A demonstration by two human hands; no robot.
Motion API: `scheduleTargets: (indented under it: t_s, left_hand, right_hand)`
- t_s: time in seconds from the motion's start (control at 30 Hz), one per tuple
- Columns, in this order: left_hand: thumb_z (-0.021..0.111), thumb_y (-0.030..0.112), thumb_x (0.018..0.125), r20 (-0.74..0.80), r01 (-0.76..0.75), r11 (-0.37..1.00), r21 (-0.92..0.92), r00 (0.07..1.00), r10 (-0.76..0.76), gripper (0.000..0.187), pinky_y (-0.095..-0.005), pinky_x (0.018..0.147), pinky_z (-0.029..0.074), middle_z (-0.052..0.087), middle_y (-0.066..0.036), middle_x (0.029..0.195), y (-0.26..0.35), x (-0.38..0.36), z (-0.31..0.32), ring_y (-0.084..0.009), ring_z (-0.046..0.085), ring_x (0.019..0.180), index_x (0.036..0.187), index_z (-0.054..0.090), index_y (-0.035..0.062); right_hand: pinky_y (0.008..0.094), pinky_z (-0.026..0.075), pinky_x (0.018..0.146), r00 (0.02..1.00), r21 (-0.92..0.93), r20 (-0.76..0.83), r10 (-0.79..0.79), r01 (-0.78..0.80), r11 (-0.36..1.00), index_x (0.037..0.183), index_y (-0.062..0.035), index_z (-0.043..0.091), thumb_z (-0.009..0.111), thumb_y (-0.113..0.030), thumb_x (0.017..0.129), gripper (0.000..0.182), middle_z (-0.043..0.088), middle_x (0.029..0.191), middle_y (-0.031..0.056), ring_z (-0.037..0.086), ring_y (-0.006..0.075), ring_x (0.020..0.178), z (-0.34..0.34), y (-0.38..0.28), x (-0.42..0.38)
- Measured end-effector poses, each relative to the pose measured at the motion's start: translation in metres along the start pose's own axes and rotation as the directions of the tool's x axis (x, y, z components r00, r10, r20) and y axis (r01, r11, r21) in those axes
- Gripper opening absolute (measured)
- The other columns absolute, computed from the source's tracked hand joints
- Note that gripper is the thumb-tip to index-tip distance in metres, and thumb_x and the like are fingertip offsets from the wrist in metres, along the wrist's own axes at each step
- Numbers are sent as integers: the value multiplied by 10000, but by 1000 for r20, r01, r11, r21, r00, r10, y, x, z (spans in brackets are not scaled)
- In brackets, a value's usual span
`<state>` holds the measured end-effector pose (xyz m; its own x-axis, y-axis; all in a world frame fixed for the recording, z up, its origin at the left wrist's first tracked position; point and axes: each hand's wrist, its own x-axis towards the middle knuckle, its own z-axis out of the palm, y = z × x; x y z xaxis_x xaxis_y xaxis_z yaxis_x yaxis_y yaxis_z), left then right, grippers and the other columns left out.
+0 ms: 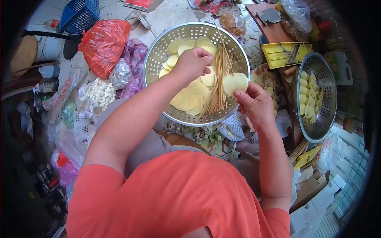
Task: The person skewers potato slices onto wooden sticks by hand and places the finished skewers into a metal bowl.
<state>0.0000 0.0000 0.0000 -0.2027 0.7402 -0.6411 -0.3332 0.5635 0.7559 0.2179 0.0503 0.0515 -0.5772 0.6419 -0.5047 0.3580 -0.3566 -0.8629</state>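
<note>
Below me is a large metal colander (pixel 149 65) holding round pale-yellow slices (pixel 190 99) and a bundle of thin wooden sticks (pixel 217 93). My right hand (pixel 254 103), at the colander's right rim, pinches two overlapping slices (pixel 235 83) between thumb and fingers; a stick seems to run down to them. Over the slices in the colander's middle hangs my left hand (pixel 193 64), fingers curled together. Whether anything small is between those fingers cannot be made out.
A second colander (pixel 334 99) with skewered slices stands at right, near a yellow basket (pixel 286 53). At left are a red plastic bag (pixel 105 45), a bag of white pieces (pixel 97 95) and a blue crate (pixel 80 16). Cardboard boxes (pixel 313 190) lie lower right.
</note>
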Motion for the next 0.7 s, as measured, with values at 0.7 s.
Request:
scheduleTargets:
  t_s: [0.7]
  left_hand:
    - [653, 109, 757, -137, -36, 958, 283, 987, 78, 183, -270, 623, 498, 634, -38, 807, 22, 3, -26, -144, 617, 736, 915, 602, 33]
  right_hand:
    - [195, 385, 492, 993, -92, 102, 59, -49, 995, 940, -14, 629, 647, -99, 834, 137, 552, 660, -34, 452, 32, 548, -9, 4, -20]
